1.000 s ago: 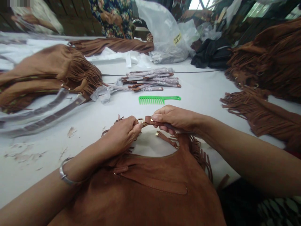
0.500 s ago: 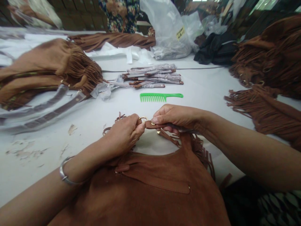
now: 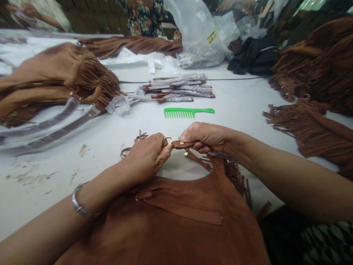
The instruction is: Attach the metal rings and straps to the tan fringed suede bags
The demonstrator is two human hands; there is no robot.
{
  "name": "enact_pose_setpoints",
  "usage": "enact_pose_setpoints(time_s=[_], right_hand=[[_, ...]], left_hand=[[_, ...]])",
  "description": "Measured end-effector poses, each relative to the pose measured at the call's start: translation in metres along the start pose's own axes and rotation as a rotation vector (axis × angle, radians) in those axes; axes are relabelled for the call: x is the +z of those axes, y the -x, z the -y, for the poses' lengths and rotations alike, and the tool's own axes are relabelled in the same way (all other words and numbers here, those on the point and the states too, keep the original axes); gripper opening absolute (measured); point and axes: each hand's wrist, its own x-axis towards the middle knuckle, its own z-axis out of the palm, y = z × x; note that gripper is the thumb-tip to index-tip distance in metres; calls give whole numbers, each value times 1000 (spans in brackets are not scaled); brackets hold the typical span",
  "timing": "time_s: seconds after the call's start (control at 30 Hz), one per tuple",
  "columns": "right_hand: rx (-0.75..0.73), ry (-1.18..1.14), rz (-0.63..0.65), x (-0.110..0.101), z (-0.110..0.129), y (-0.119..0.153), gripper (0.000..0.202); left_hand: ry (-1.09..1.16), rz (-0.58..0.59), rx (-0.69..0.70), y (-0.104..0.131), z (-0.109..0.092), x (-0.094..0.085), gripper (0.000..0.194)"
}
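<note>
A brown suede fringed bag (image 3: 176, 224) lies on the white table (image 3: 110, 129) right in front of me. My left hand (image 3: 147, 156) pinches the bag's gold metal ring (image 3: 168, 139) at the bag's upper left corner. My right hand (image 3: 205, 137) grips the end of a brown leather strap (image 3: 183, 144) with a gold stud, its tip held against the ring. A second strap end (image 3: 197, 160) hangs just below it. A silver bangle (image 3: 78, 204) sits on my left wrist.
A green comb (image 3: 187, 112) lies just beyond my hands. Behind it sits a bundle of wrapped straps (image 3: 179, 90). Fringed brown bags are piled at the left (image 3: 52, 82) and the right (image 3: 317, 73). Clear plastic bags (image 3: 201, 40) and a person in floral clothing (image 3: 143, 16) are at the far edge.
My hands have stayed close together at the ring; the strap tip has edged nearer to and against the ring. The view shifted slightly.
</note>
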Motion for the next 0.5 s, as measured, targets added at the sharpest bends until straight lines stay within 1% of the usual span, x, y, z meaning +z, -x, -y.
enact_pose_setpoints(time_s=[0.13, 0.17, 0.27, 0.33, 0.43, 0.5], right_hand=[[37, -82, 17, 2, -3, 1, 26], [41, -97, -1, 3, -4, 0, 26], [36, -119, -133, 6, -5, -3, 22], [30, -112, -181, 6, -3, -5, 22], [3, -134, -219, 3, 1, -2, 20], [-37, -186, -238, 0, 3, 4, 15]], left_hand=[[-103, 3, -6, 1, -6, 0, 22], [-132, 19, 1, 2, -9, 0, 21], [-142, 87, 109, 6, -20, 0, 20], [-115, 96, 138, 8, -24, 1, 19], [-81, 72, 89, 7, -21, 1, 20], [-26, 56, 93, 5, -14, 3, 22]])
